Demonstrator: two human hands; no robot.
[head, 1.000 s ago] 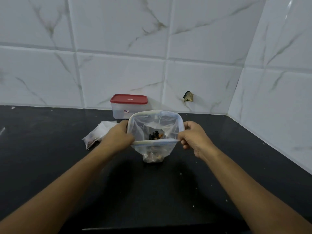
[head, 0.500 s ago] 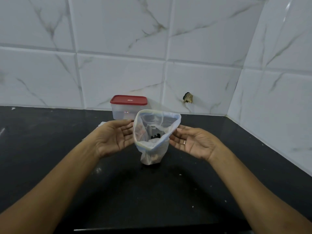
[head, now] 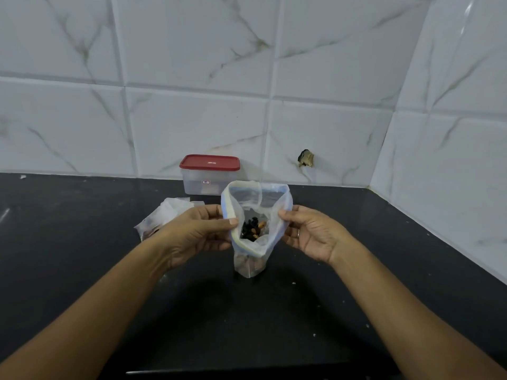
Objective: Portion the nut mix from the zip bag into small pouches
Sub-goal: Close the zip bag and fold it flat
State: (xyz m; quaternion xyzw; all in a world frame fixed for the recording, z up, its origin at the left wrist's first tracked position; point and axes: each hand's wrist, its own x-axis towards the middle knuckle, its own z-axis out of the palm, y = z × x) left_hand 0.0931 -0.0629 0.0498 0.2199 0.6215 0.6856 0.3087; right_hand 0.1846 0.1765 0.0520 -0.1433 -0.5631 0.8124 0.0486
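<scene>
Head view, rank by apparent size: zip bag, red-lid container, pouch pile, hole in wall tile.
1. zip bag, nearest the camera.
2-3. red-lid container and pouch pile: unsure, the left hand hides part of the pile.
4. hole in wall tile.

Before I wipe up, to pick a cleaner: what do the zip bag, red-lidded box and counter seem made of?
Zip bag: thin clear plastic film; it crumples, nuts show through. Box: stiff translucent plastic, glossy red lid. Counter: dark stone or laminate, dull sheen; cannot tell which.
</scene>
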